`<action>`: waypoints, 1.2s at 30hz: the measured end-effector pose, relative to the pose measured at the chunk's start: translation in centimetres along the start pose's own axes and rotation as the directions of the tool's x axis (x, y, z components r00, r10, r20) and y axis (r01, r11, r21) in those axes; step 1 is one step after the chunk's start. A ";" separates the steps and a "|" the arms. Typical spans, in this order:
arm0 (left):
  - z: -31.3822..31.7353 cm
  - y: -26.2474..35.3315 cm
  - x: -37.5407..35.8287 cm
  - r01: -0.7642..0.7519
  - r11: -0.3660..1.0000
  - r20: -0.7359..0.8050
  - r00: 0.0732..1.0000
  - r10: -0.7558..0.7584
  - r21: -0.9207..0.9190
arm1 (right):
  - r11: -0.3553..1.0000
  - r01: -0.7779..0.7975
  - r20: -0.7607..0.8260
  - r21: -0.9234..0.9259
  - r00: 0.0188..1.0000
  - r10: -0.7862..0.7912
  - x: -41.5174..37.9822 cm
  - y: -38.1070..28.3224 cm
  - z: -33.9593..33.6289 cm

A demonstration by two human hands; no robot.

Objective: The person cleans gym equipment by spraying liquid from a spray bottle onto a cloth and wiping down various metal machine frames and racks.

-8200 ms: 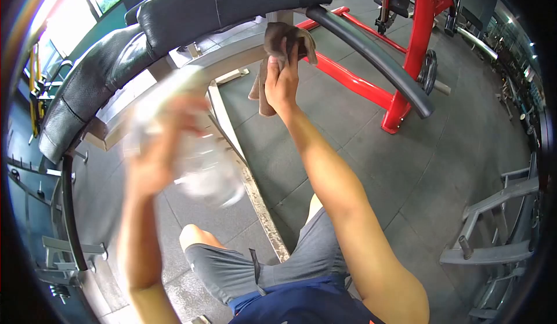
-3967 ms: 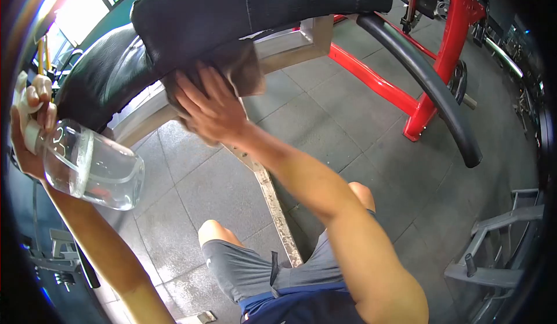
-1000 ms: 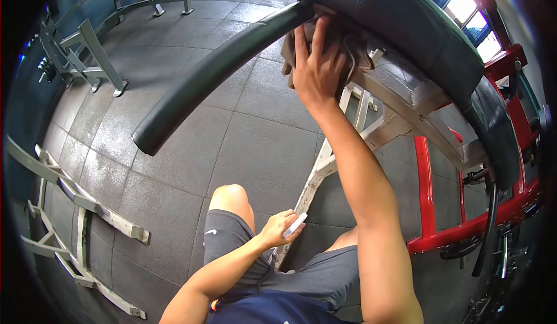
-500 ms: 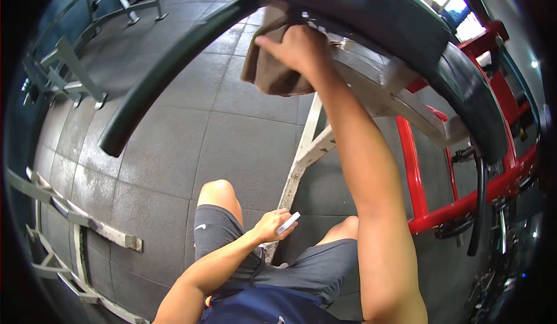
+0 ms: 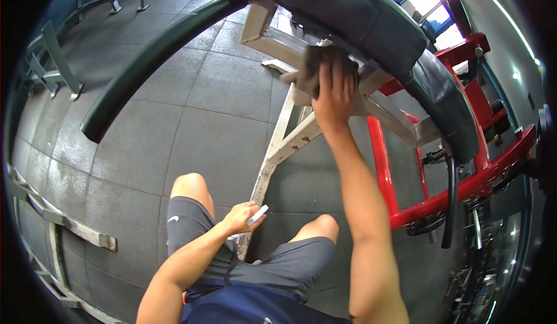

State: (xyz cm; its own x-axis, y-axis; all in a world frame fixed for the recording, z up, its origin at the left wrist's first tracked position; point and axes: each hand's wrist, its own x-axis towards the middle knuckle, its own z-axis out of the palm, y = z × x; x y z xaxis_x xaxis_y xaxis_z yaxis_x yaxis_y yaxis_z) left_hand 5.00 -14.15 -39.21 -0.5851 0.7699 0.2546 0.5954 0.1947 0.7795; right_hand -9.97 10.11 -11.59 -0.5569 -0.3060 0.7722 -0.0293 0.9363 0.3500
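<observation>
My right hand [image 5: 335,95] is stretched up and presses a dark brown cloth [image 5: 315,69] against the off-white metal frame [image 5: 275,48], just under the long black pad [image 5: 348,13]. Its fingers lie over the cloth, which hides the part of the frame behind it. Low between my knees, my left hand [image 5: 239,218] is closed around what looks like a spray bottle, whose white head [image 5: 257,215] sticks out past the fingers. Most of the bottle's body is hidden by the hand. A black padded handle [image 5: 156,63] curves down to the left from the pad.
An off-white post [image 5: 270,164] slopes down from the machine to between my legs. Red machine bars [image 5: 383,173] stand at the right. A worn metal rack [image 5: 81,231] is on the left, over the dark tiled floor [image 5: 133,150].
My right hand has moved the cloth rightward and slightly down along the frame, uncovering the bracket on the left. The left hand keeps its grip, and the view has shifted a little.
</observation>
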 end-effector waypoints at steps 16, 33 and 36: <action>-0.8 2.0 0.9 -0.070 0.995 -0.020 0.997 0.069 -0.077 | 0.981 0.150 -0.215 0.121 0.969 -0.122 -0.3 -1.3 -6.6; 0.9 1.6 0.5 -0.034 0.997 0.138 0.989 0.043 -0.069 | 0.966 -0.134 0.086 -0.221 0.984 0.156 -1.4 -2.9 -1.1; 0.6 1.0 0.4 -0.020 0.999 0.117 0.993 0.023 -0.029 | 0.961 -0.263 0.107 -0.089 0.957 0.271 -0.2 -5.3 -0.7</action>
State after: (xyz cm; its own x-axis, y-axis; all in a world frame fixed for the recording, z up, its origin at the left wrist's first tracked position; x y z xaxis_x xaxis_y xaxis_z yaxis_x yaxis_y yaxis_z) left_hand 5.67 -13.26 -38.66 -0.5027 0.8400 0.2041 0.5909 0.1616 0.7904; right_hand -9.08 5.07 -13.24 -0.6294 -0.0203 0.7768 0.1922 0.9645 0.1809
